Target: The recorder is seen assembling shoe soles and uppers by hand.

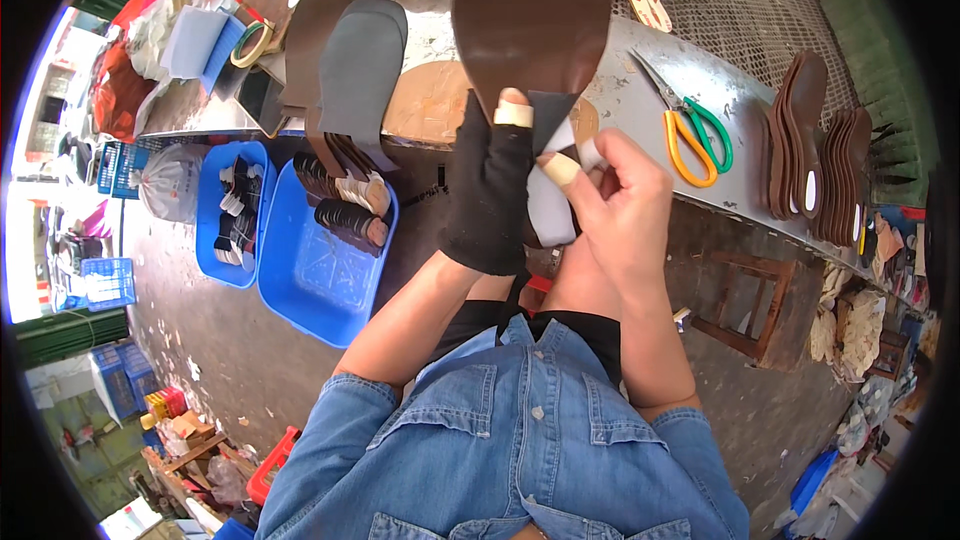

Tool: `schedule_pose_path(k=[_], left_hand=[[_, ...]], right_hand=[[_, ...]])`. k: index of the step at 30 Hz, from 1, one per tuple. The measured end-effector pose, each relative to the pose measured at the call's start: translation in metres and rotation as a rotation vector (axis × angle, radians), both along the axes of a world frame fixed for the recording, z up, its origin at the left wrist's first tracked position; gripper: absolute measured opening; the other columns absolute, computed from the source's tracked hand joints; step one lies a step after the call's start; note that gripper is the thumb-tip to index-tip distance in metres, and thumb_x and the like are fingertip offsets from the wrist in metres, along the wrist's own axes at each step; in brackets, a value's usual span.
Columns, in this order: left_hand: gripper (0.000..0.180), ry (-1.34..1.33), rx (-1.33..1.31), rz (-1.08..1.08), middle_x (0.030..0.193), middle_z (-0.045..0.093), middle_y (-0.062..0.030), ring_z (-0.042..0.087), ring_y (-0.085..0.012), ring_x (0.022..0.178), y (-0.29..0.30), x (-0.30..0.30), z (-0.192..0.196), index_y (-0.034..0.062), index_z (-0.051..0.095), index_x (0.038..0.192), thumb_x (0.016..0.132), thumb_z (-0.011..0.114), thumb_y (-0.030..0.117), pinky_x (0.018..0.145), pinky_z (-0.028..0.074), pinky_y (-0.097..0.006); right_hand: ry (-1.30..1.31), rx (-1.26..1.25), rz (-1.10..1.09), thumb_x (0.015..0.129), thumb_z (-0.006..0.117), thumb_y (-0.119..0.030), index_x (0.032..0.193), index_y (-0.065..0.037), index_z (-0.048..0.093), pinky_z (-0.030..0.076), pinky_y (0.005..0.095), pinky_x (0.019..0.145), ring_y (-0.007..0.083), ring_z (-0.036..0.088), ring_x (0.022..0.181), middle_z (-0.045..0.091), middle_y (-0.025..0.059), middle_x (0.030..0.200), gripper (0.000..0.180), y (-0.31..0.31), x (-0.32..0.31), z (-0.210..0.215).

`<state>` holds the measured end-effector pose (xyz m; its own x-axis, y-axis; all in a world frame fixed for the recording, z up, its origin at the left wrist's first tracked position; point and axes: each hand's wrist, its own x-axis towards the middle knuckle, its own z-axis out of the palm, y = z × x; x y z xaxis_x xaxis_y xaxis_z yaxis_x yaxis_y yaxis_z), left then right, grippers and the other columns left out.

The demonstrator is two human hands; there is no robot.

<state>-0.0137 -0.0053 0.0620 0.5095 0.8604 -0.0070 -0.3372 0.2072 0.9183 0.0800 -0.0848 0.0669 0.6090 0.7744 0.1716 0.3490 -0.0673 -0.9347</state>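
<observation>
Dark floor point(225, 340); grey workbench point(745, 162); bright opening point(22, 230) left.

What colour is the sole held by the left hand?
Dark brown; the sole shows best in the head view.

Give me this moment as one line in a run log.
left hand: gloved, gripping brown sole | right hand: taped thumb, at pale strip | scissors: lying on grey bench
</observation>
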Motion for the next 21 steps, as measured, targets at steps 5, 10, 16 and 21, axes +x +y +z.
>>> schedule_pose_path(k=[5, 10, 16, 21], left_hand=[[0.040, -0.019, 0.023, 0.009, 0.101, 0.059, -0.0078, 0.058, -0.0132, 0.087, 0.005, -0.003, 0.007, 0.0021, 0.050, 0.117, 0.097, 0.045, 0.036, 0.071, 0.049, -0.027], [0.035, -0.092, -0.124, 0.070, 0.101, 0.061, -0.0068, 0.060, -0.0141, 0.086, 0.004, 0.001, 0.012, 0.0014, 0.052, 0.114, 0.094, 0.053, 0.031, 0.073, 0.050, -0.028], [0.035, 0.047, -0.090, -0.131, 0.096, 0.060, -0.0048, 0.059, -0.0130, 0.083, 0.019, -0.006, 0.000, 0.0019, 0.054, 0.111, 0.083, 0.066, 0.019, 0.070, 0.049, -0.027], [0.041, -0.086, -0.197, -0.313, 0.108, 0.062, -0.0146, 0.062, -0.0205, 0.093, 0.021, -0.012, 0.004, -0.0020, 0.051, 0.118, 0.086, 0.062, 0.021, 0.081, 0.052, -0.033]], right_hand=[[0.674, 0.319, 0.022, 0.076, 0.074, -0.012, 0.079, 0.000, 0.058, 0.041, 0.0278, 0.053, 0.0070, 0.047, 0.059, 0.058, 0.0014, 0.070, 0.021, -0.005, -0.014, -0.007], [0.249, 0.095, 0.172, 0.080, 0.069, -0.014, 0.072, 0.001, 0.053, 0.033, 0.0236, 0.047, 0.0051, 0.040, 0.054, 0.049, 0.0009, 0.060, 0.023, -0.019, 0.004, -0.019], [-0.051, 0.106, 0.174, 0.075, 0.073, -0.018, 0.067, 0.000, 0.047, 0.029, 0.0281, 0.044, 0.0091, 0.033, 0.049, 0.039, 0.0052, 0.054, 0.033, -0.009, 0.013, -0.026], [0.449, 0.176, 0.293, 0.085, 0.065, -0.018, 0.076, 0.001, 0.057, 0.036, 0.0211, 0.053, 0.0043, 0.043, 0.060, 0.053, -0.0008, 0.063, 0.023, -0.010, 0.029, -0.009]])
